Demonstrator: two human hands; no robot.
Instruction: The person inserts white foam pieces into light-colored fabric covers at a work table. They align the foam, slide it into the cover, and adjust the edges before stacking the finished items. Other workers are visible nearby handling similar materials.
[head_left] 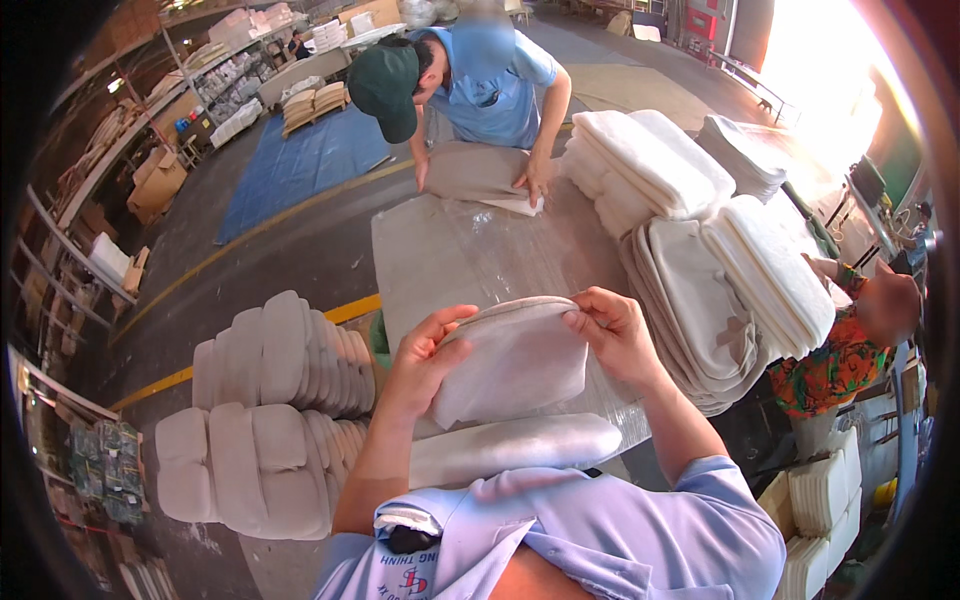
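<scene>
Head view: left hand [430, 355] and right hand [615, 330] held a grey fabric piece [515, 370] by its ends above the table [425, 255], where slackening of the left grip, perhaps shallow, risked sagging.

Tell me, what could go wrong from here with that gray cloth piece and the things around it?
The gray cloth piece is held near its upper edge by the left fingers and right fingers, so it might slip if either loosens.
The white cushion lies close to the person's shirt; leaning in might nudge it.
The white pads piled at the right could perhaps slide if bumped.
</scene>
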